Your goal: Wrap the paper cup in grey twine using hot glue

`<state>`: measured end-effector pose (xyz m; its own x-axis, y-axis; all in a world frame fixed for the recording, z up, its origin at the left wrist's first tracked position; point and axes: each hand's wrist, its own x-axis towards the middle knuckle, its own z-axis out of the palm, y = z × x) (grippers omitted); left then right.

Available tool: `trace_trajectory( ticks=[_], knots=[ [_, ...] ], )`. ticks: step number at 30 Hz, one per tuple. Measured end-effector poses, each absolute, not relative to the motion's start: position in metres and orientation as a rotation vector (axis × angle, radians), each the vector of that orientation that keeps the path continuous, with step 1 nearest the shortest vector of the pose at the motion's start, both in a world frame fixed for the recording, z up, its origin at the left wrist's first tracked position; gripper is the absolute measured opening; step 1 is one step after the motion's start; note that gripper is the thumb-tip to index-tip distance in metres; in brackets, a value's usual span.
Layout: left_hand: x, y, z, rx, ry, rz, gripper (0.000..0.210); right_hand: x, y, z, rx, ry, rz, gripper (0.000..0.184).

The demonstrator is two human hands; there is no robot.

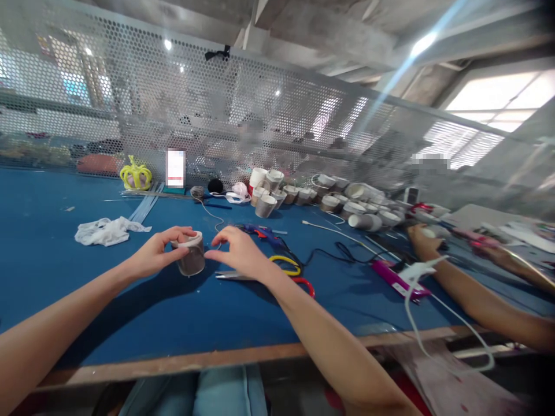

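Observation:
A small grey-brown cup (191, 261) with a whitish rim stands on the blue table. My left hand (162, 248) grips it at the rim, thumb and fingers closed on the near and far sides. Just right of the cup is my right hand (238, 251), its thumb and fingers apart with nothing between them. Under my right wrist lie scissors (286, 266) with one yellow and one red handle loop, blades pointing left. A blue glue gun (264, 234) rests behind that hand. Thin string (212, 215) runs from a small grey ball of yarn (197, 193) toward my right hand.
Crumpled white fabric (106, 231) lies at left, near a yellow basket-like ornament (136, 175) and an upright phone (176, 167). Many similar cups (265, 205) line the perforated metal screen (277, 110). A purple power strip (399, 280) with cables lies right, beside a co-worker's arms (468, 292).

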<state>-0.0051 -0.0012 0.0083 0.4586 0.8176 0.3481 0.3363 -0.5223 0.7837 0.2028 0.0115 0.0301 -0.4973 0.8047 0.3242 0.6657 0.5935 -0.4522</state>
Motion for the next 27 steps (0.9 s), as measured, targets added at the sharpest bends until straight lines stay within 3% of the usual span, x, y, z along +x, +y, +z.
trace_trajectory(
  ticks=[10, 17, 22, 27],
  knots=[
    [-0.006, -0.003, 0.011, 2.077, 0.926, 0.951, 0.017, 0.184, -0.005, 0.020, -1.047, -2.186, 0.537, 0.011],
    [-0.004, -0.005, 0.011, 2.065, 0.916, 0.930, 0.016, 0.198, -0.007, 0.028, -1.052, -1.976, 1.048, 0.014],
    [-0.004, -0.007, 0.013, 2.083, 0.888, 0.901, 0.016, 0.205, -0.006, 0.034, -1.077, -2.030, 0.777, 0.013],
    [-0.002, -0.008, 0.015, 2.100, 0.860, 0.860, 0.018, 0.207, -0.009, 0.036, -1.094, -2.021, 0.755, 0.017]
  ],
)
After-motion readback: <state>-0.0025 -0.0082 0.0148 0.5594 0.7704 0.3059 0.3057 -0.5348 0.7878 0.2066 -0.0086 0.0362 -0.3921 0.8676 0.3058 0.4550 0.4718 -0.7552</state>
